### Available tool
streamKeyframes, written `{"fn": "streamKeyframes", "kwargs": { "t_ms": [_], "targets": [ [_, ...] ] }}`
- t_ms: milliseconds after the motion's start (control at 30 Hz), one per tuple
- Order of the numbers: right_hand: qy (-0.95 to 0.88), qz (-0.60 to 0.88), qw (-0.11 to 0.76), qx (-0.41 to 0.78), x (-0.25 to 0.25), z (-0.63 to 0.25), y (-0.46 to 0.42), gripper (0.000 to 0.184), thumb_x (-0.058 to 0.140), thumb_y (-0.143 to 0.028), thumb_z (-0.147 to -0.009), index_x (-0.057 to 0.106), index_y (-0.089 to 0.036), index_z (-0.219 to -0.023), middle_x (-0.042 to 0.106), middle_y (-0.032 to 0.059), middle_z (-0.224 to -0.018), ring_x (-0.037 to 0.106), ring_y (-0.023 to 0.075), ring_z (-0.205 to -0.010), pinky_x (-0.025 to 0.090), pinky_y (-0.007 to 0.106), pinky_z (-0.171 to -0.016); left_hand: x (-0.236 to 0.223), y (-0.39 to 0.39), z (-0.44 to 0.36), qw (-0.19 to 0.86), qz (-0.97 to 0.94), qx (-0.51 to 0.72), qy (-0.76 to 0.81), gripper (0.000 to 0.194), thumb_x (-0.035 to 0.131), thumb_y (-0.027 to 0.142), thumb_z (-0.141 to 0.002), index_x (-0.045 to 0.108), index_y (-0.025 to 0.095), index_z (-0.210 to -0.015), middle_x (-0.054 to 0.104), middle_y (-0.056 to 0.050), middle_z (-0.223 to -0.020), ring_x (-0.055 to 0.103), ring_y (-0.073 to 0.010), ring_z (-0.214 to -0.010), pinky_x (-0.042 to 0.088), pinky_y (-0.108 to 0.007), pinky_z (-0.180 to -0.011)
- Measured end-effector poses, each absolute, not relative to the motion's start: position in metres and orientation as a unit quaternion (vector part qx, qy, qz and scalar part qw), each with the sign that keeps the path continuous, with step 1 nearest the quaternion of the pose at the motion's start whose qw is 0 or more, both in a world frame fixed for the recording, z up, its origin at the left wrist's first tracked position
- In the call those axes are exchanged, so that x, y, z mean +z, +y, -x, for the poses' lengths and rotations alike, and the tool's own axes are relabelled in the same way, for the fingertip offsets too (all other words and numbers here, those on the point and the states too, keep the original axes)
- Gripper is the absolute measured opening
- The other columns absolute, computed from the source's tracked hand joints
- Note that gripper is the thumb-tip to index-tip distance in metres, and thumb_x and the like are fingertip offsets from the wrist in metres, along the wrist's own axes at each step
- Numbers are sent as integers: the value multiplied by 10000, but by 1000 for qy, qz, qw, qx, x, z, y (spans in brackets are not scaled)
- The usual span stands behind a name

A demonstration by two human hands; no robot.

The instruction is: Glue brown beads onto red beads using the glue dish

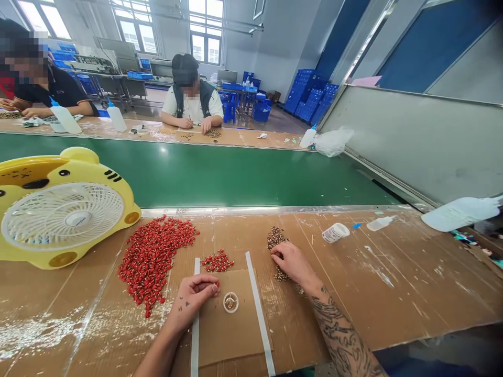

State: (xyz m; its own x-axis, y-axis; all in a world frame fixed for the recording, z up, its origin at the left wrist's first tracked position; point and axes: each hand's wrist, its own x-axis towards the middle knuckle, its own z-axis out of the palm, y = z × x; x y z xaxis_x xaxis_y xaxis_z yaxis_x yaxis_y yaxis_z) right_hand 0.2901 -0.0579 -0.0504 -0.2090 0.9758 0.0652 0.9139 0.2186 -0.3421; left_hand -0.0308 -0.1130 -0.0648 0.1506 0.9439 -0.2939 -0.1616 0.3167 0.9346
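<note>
My left hand (195, 297) rests on a cardboard sheet (231, 330), fingers pinched on a small red piece at its tips. My right hand (293, 263) lies curled on a pile of small brown metal pieces (275, 238), its fingertips pressed into them. A small heap of red pieces (217, 261) lies between the hands, and a large spread of red pieces (155, 254) lies to the left. Just right of my left hand sits a small round clear cap (230, 302). Two white strips (259, 311) border the cardboard sheet.
A yellow desk fan (58, 209) lies at the left. A green conveyor belt (220, 175) runs beyond the bench. A white roll (335, 232), a small squeeze bottle (379, 223) and a larger white bottle (459, 212) lie to the right. Two people work at the far bench (192, 102).
</note>
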Motion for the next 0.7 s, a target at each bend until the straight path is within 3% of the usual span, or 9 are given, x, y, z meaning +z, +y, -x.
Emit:
{"fn": "streamKeyframes", "kwargs": {
  "t_ms": [467,700],
  "targets": [
    [-794,590,86,115,-43,-288,-58,141,598,-140,-846,732,-184,-835,670,65,-835,578,232,-887,434,341,-819,-75,-113,32,658,-393,431,476,254,849,342,-625,755,152,-766,762,-56,-689,710,-186,-659,564,-266,-689],
    [-795,590,76,118,-44,-281,-56,145,553,-93,-808,675,-172,-801,658,50,-821,576,210,-849,425,300,-783,-78,-114,33,654,-406,432,470,232,818,313,-666,745,138,-799,757,-54,-698,700,-175,-661,547,-257,-690]
  ]
}}
